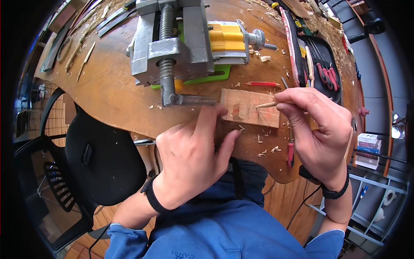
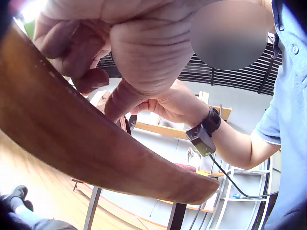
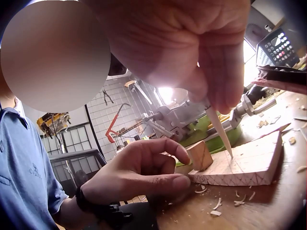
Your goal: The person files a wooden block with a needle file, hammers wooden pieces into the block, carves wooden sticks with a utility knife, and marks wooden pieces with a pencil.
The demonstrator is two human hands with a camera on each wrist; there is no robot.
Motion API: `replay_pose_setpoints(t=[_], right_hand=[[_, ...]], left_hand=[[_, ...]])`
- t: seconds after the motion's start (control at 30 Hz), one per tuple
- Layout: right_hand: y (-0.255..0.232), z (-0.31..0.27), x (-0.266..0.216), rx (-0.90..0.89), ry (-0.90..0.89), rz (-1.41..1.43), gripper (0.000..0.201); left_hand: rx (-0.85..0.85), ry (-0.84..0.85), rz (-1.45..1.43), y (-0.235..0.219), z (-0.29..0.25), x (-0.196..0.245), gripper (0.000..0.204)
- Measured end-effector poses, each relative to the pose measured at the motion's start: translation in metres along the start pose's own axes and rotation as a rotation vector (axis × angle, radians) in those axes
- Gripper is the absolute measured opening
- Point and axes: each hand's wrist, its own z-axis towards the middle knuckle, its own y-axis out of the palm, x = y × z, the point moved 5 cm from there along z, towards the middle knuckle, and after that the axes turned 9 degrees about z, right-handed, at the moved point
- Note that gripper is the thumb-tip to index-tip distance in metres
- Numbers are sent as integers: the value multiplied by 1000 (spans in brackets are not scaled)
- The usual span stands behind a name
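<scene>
Right hand [image 1: 321, 129], right of centre: thumb and fingertips pinch a slim pointed stick [image 1: 266, 105], its tip at the face of the wooden board [image 1: 267, 118]. Left hand [image 1: 187, 151], lower centre: thumb and index finger spread, relaxed, at the board's left end; we cannot tell how firmly they press.

The board lies flat on the table [image 1: 108, 99] near the centre of the frame, dark lines drawn on its face and edge. A small wood block [image 1: 239, 111] sits on its left part; whether it is fixed there, we cannot tell. Vise [image 1: 172, 52] at upper centre, red pencil [image 1: 263, 83] just above the board, shavings [image 1: 261, 154] below.

Handling, our estimate: stick very light, stiff but fragile at the point; best taken by the thicker end. Board light, rigid, dry, slippery over loose shavings; we would grip opposite edges. Block light; we would take it by its sides.
</scene>
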Motion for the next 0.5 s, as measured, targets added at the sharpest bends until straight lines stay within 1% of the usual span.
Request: replay_pose_setpoints(t=[0.07,0.1,0.17,0.2,0.3,0.37,0.43,0.47,0.5], right_hand=[[1,2,3,10,-14,-6,16],[0,3,3,24,-24,-13,17],[3,6,3,-7,-52,-5,17],[5,6,2,-34,-77,2,18],[10,6,-7,-79,-70,-36,20],[13,8,-3,-61,-96,-44,21],[11,8,2,12,-125,-4,18],[12,6,1,16,-92,24,15],[11,5,2,23,-100,23,15]], left_hand=[[-11,14,28,2,1,-1,43],[-10,11,28,2,2,-1,43],[-26,39,86,3,3,-1,51],[-28,36,86,3,4,-2,51],[-37,38,111,5,6,-2,52],[-48,28,153,3,7,-1,50],[-52,27,154,1,7,0,50],[-59,26,162,0,7,-1,49],[-51,32,167,-1,6,-1,49]])
